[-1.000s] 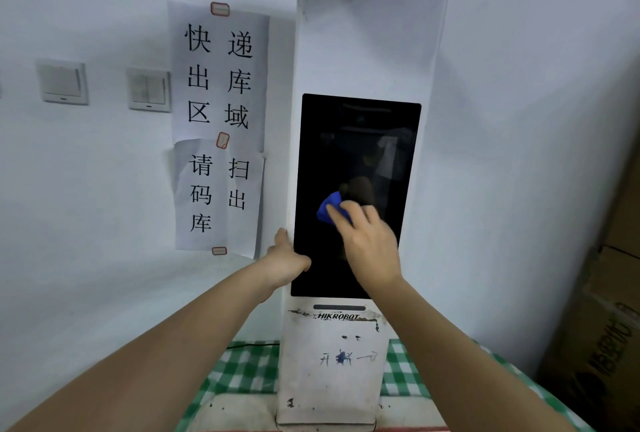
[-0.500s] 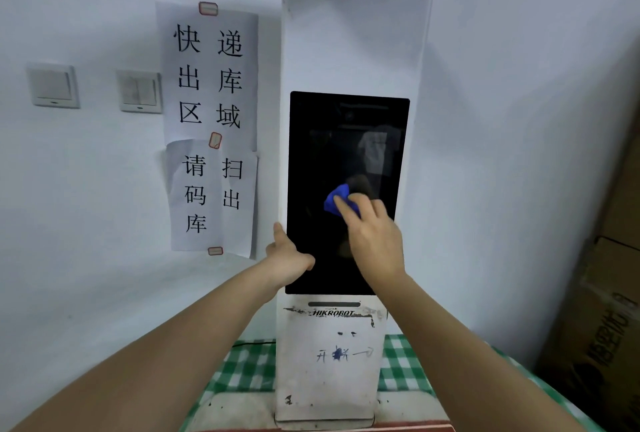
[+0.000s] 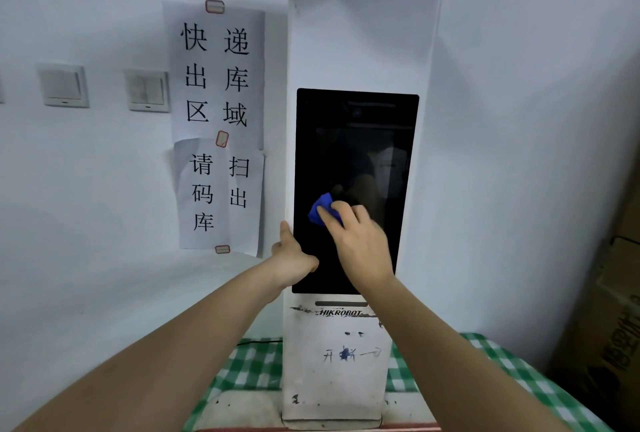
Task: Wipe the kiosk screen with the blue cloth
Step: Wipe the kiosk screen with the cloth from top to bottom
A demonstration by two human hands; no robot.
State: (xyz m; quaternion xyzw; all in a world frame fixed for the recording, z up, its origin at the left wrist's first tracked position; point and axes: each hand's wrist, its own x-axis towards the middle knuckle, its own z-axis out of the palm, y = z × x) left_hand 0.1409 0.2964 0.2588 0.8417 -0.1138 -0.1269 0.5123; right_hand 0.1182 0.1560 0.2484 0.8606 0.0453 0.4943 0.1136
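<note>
A tall white kiosk (image 3: 360,33) stands against the wall with a dark, switched-off screen (image 3: 353,140) set in its front. My right hand (image 3: 360,241) presses a small bunched blue cloth (image 3: 320,211) flat against the lower middle of the screen, with most of the cloth hidden under the fingers. My left hand (image 3: 292,258) grips the kiosk's left edge beside the screen's lower left corner, thumb up along the side.
Paper signs (image 3: 218,126) with printed characters hang on the wall left of the kiosk, and two light switches (image 3: 104,86) sit further left. The kiosk stands on a table with a green checked cloth (image 3: 252,369). Cardboard boxes (image 3: 609,327) are stacked at the right.
My right hand with the blue cloth has slid left across the screen after moving slightly up and right. My left hand has stayed on the kiosk's edge.
</note>
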